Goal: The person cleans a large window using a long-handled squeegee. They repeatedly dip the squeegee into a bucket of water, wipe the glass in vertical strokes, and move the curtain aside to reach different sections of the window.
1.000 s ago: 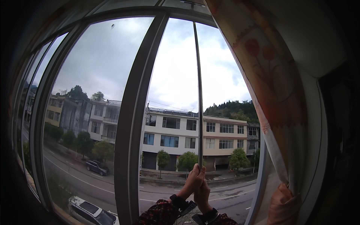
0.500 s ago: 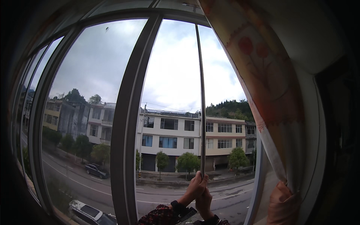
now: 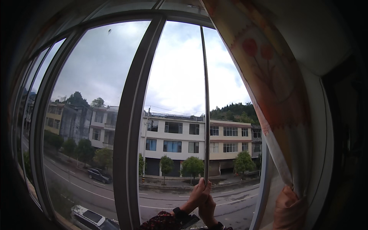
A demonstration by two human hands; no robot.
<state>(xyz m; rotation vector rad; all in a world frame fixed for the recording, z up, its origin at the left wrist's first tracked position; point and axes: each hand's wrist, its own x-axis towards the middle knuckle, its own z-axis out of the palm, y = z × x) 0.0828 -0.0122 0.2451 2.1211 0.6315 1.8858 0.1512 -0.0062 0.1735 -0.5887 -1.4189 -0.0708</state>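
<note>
Pole (image 3: 206, 115) rises nearly upright from the left hand (image 3: 197, 194) and the right hand (image 3: 207, 210), which are clasped around it, one just above the other and touching. The left hand is the upper one, with its fingers curled around the pole. The right hand sits just below and slightly to the right; it looks closed too, although its fingers are partly covered. The lower end of the pole is hidden, so I cannot tell how much of it is below the grip. Far above the hands, the pole meets the frame (image 3: 184, 18), and what its upper end carries is not clear.

Left of the hands stands the post (image 3: 140, 99); to their right hangs the curtain (image 3: 264, 88). Beyond them, lower down, lies the road (image 3: 237, 199).

In my judgement, such a long pole, held so low, will make a big swing at its top from a small turn of the wrists. It is better to move both arms together, slowly. A somewhat wider space between the hands would give better control of the tilt. The grip should be firm, because a slipping pole could fall toward the road. Also, leave enough room to the curtain, whose cloth could catch.
</note>
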